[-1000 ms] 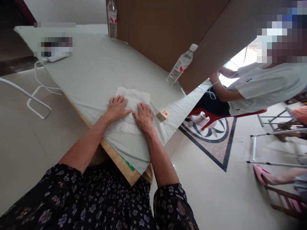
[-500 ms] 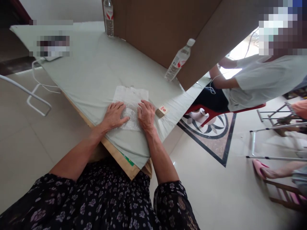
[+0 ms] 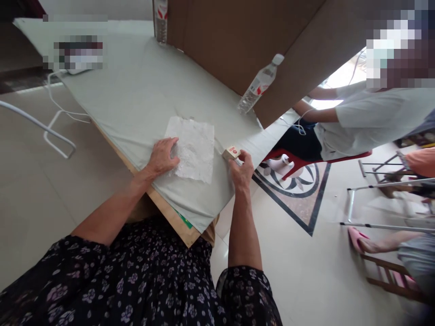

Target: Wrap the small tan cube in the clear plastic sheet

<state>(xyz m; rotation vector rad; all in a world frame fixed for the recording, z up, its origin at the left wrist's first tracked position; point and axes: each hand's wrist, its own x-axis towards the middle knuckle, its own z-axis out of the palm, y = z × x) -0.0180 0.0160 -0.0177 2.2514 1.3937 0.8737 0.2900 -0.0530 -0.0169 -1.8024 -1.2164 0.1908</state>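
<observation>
Two floral sleeves (image 3: pixel 243 285) lie nearest, one on each forearm, with the near corner of the bench (image 3: pixel 171 215) pointing between them. Its brown edge sticks out from under a pale cloth (image 3: pixel 192 199), and only a short strip of that cloth separates this corner from one sheet of bubble wrap (image 3: pixel 195 149).

The left hand (image 3: pixel 164 156) has released its hold and lies palm down at the wrap's left side, thumb spread from the fingers, forearm slanting in across the bench's left edge. The right hand (image 3: pixel 242 170) is grasping one small box (image 3: pixel 232 152) by its right end, thumb and fingers bent around it, the wrist over the bench's right edge. The box is just right of the wrap, apart from it; whether it is lifted off the cloth I cannot tell.

Past the wrap, a broad stretch of cloth gives room toward the far left. On the right, room narrows between the bench edge and a large brown cardboard panel (image 3: pixel 217 40). Two water bottles stand by the panel: a tilted-looking near bottle (image 3: pixel 258 86) and a far bottle (image 3: pixel 161 22). Beyond the right edge sits a person in a white shirt (image 3: pixel 377 113).
</observation>
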